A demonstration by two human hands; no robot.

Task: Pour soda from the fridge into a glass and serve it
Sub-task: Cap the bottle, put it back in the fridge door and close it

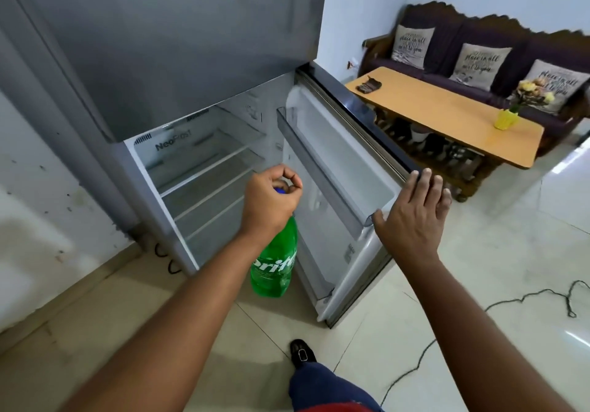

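A green Sprite soda bottle (275,264) with a blue cap hangs in front of the open fridge (198,162), above the floor. My left hand (271,200) is closed around its neck and cap. My right hand (413,216) is flat, fingers spread, against the outer edge of the open lower fridge door (338,168). The fridge shelves look bare. No glass is in view.
A wooden coffee table (447,111) stands at the right with a yellow flower vase (507,117) and a dark small object (369,85). Behind it is a dark sofa (479,37) with cushions. A cable (526,296) trails across the tiled floor. My foot (301,354) is below.
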